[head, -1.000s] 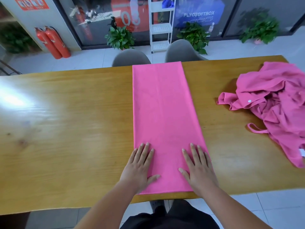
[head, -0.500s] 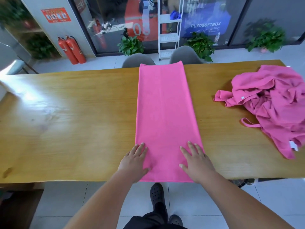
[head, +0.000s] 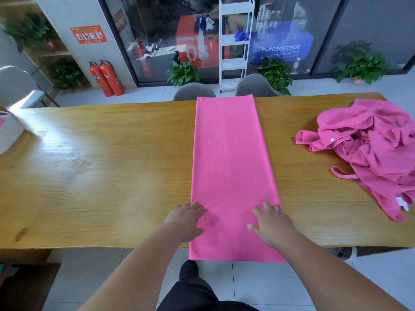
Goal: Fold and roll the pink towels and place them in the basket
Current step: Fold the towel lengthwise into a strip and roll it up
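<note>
1. Pink towel (head: 231,164) lies lengthwise on the table (head: 101,180), its near end overhanging at 6 o'clock; it may slide off.
2. Left hand (head: 187,221) and right hand (head: 272,225) press it flat, apart; uneven rolling would skew it.

Glare is being thrown across the wooden table (head: 101,176); two grey chairs (head: 194,92) are being shown behind it (glass wall (head: 157,30), white rack (head: 234,63), red extinguishers (head: 107,78) beyond).

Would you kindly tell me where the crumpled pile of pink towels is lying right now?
In the head view, the crumpled pile lies at the right end of the table, apart from the flat folded towel at the centre.
</note>
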Demonstrator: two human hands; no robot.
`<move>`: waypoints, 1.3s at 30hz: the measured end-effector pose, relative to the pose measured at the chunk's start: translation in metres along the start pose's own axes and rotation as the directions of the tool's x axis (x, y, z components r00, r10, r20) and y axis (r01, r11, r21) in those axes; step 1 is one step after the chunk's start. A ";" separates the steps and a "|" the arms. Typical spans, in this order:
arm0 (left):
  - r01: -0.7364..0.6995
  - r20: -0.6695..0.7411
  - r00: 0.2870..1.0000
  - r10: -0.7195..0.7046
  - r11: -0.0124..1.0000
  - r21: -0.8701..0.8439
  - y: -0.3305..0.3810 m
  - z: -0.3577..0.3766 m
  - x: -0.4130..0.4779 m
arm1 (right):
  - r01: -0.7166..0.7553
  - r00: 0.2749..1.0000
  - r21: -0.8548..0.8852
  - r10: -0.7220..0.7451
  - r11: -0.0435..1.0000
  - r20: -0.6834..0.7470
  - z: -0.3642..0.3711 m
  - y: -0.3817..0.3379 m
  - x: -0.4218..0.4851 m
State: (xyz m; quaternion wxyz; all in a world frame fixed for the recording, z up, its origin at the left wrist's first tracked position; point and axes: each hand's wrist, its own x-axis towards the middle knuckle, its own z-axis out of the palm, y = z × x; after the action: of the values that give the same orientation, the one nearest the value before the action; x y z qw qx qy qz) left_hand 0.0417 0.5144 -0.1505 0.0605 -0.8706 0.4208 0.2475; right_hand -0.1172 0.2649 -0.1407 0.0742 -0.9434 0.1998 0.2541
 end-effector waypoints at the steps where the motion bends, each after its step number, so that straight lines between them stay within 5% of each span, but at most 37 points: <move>1: -0.002 -0.009 1.000 0.002 0.999 -0.043 -0.006 -0.005 0.003 | -0.017 1.000 -0.023 0.017 1.000 0.007 -0.005 -0.005 0.004; 7: 0.035 -0.085 0.995 -0.053 0.978 -0.205 -0.054 -0.043 0.039 | -0.115 0.981 0.061 0.123 0.992 -0.148 -0.043 -0.047 0.040; 19: 0.001 -0.027 1.000 -0.012 0.934 -0.358 -0.176 -0.104 0.119 | -0.188 0.969 0.270 0.223 0.944 -0.106 -0.066 -0.198 0.107; 29: -0.080 -0.082 0.996 0.048 0.885 -0.458 -0.205 -0.110 0.184 | -0.267 0.949 0.110 0.281 0.958 -0.142 -0.045 -0.249 0.126; 39: 0.003 -0.052 0.997 -0.065 0.652 -0.758 -0.182 -0.133 0.231 | -0.261 0.952 0.142 0.279 0.955 -0.124 -0.052 -0.255 0.122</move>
State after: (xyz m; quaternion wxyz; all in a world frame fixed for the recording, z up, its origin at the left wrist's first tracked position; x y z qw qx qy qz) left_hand 0.3520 0.4271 -0.1647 -0.3189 -0.8329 0.2651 0.3664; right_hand 0.1086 0.4430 -0.1479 0.0828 -0.9165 0.3471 0.1807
